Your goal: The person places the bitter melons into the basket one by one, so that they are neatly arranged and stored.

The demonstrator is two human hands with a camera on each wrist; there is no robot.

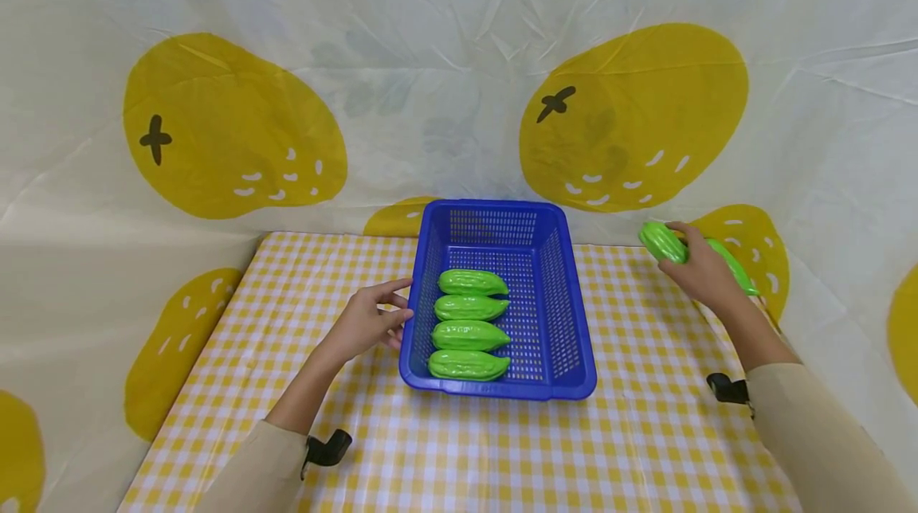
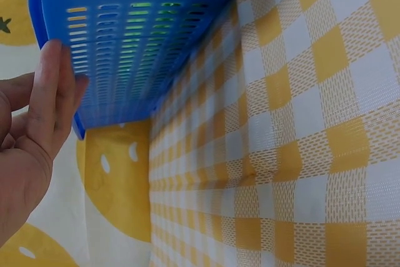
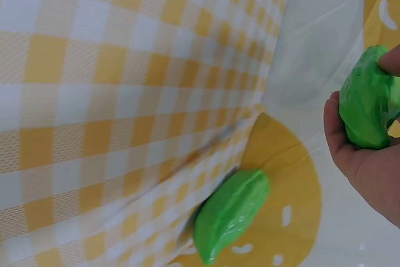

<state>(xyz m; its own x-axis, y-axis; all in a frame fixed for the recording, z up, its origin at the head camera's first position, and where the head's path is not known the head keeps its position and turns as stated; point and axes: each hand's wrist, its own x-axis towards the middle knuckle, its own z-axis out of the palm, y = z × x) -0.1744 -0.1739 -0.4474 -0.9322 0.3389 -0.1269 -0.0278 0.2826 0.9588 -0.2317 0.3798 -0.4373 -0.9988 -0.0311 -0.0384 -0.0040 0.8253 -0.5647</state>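
Observation:
A blue plastic basket (image 1: pixel 495 392) stands on the table with several shiny green bitter melons (image 1: pixel 470 336) lying in a column along its left part, pointed tips to the right. My left hand (image 1: pixel 369 318) is at the basket's left side, and in the left wrist view its extended fingers (image 2: pixel 47 85) touch the slotted wall near the rim. Off to the right, my right hand (image 1: pixel 699 266) grips another bitter melon (image 1: pixel 661 242) between thumb and fingers, raised above the tabletop. One more bitter melon (image 3: pixel 231 211) lies on the cloth below that hand, partly hidden behind it in the head view.
A yellow-and-white checked cloth (image 1: pixel 459 449) covers the table. Behind it hangs a pale curtain (image 1: pixel 445 99) printed with large yellow fruit, close to the table's back and side edges. The basket's raised walls surround its melons.

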